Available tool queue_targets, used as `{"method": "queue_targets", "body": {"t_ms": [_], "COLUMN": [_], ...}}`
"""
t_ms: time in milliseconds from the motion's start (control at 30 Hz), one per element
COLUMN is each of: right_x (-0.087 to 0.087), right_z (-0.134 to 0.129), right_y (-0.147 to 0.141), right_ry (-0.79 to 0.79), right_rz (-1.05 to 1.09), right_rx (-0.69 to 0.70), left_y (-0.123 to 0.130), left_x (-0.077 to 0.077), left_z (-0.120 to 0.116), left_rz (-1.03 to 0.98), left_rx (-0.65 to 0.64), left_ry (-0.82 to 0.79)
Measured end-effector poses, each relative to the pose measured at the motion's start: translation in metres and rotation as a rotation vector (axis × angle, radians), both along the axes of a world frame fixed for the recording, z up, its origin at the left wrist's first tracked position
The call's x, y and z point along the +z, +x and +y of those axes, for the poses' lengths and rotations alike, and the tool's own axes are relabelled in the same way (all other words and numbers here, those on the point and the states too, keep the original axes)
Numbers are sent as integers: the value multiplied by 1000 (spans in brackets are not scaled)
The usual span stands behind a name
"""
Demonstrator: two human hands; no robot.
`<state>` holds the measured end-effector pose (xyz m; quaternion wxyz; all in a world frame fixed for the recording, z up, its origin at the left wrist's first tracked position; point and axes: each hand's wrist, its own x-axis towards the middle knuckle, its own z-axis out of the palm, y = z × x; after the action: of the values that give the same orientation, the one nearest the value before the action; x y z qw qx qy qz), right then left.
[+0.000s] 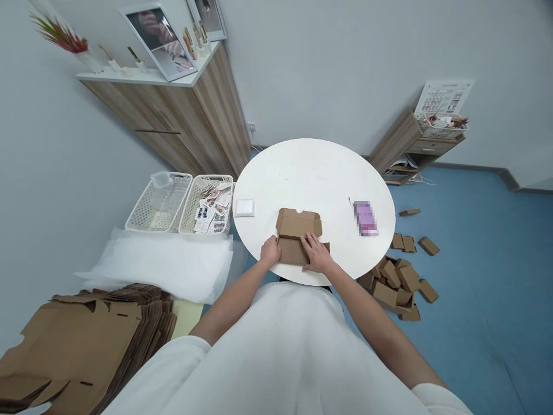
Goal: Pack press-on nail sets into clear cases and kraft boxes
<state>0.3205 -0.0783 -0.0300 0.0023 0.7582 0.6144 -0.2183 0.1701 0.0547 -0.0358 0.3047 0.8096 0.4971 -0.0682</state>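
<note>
A small brown cardboard box (pixel 299 223) lies at the near edge of the round white table (pixel 311 167), its lid standing open on the far side. At the box's left side, my left hand (pixel 271 251) has its fingers closed on the side wall. My right hand (pixel 317 253) rests over the right part of the box with its fingers spread, touching the inside and the right wall. A flap sticks out to the right beyond my right hand.
On the table are a white packet (pixel 245 208) at the left and a blurred purple item (pixel 366 218) at the right. White baskets (pixel 206 180) and stacked flat cardboard (pixel 82 334) are at the left. Folded boxes (pixel 395 282) are heaped on the floor at the right.
</note>
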Motion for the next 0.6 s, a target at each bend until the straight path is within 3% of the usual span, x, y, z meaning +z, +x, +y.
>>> {"method": "queue_targets", "body": {"t_ms": [200, 267, 433, 600], "right_x": [0, 1, 0, 2], "right_z": [2, 2, 2, 2], "right_y": [2, 3, 4, 4], "right_ry": [-1, 3, 25, 82], "right_rz": [-5, -7, -15, 2], "right_rx": [-8, -5, 2, 11], "left_y": [-15, -24, -25, -10], "left_x": [5, 9, 23, 26], "left_z": [-2, -2, 5, 14], "left_rz": [-166, -220, -47, 72], "left_rx": [-52, -126, -448, -526], "left_ry": [6, 12, 25, 34]}}
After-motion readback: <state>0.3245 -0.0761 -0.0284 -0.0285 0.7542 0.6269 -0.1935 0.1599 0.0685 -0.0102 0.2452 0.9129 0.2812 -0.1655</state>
